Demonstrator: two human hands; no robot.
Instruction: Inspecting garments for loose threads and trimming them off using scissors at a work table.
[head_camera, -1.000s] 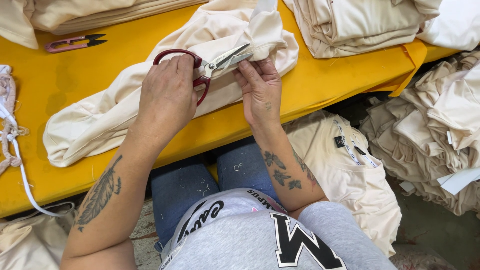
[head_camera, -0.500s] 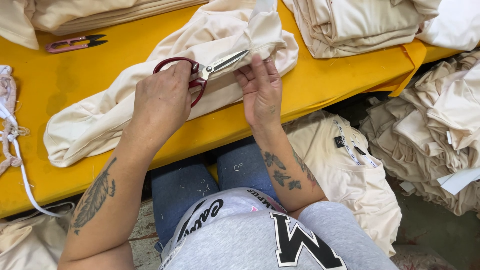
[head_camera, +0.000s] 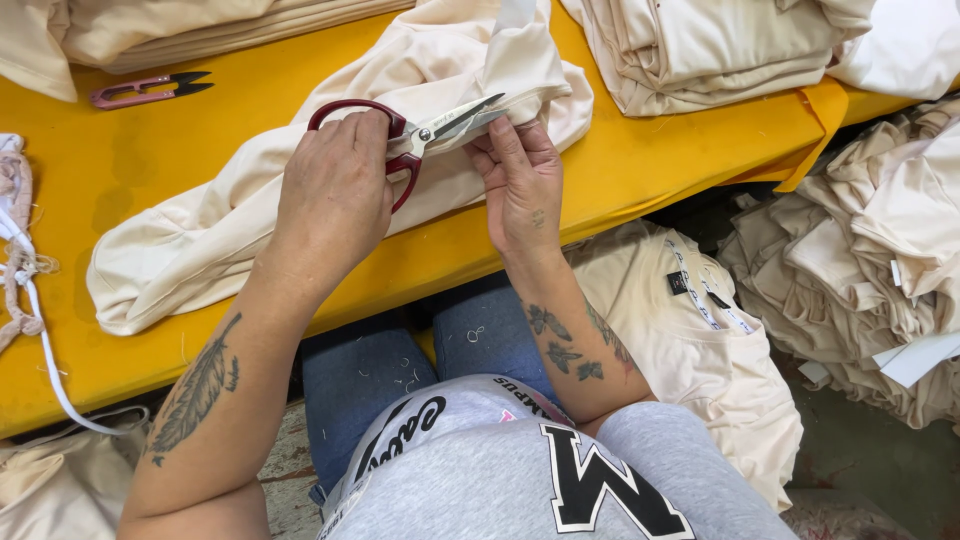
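Observation:
A cream garment lies spread across the yellow table. My left hand grips red-handled scissors, whose blades point right along a fold of the cloth. My right hand pinches that fold of the garment just below the blade tips, fingers pressed on the fabric.
A small pink thread snipper lies at the far left of the table. Folded cream stacks sit at the back right. More cream garments are heaped on the floor to the right, one beside my knee. A white cord hangs off the left edge.
Both hands have stayed in place on the fold; the scissor blades have closed slightly and shifted a little along the cloth.

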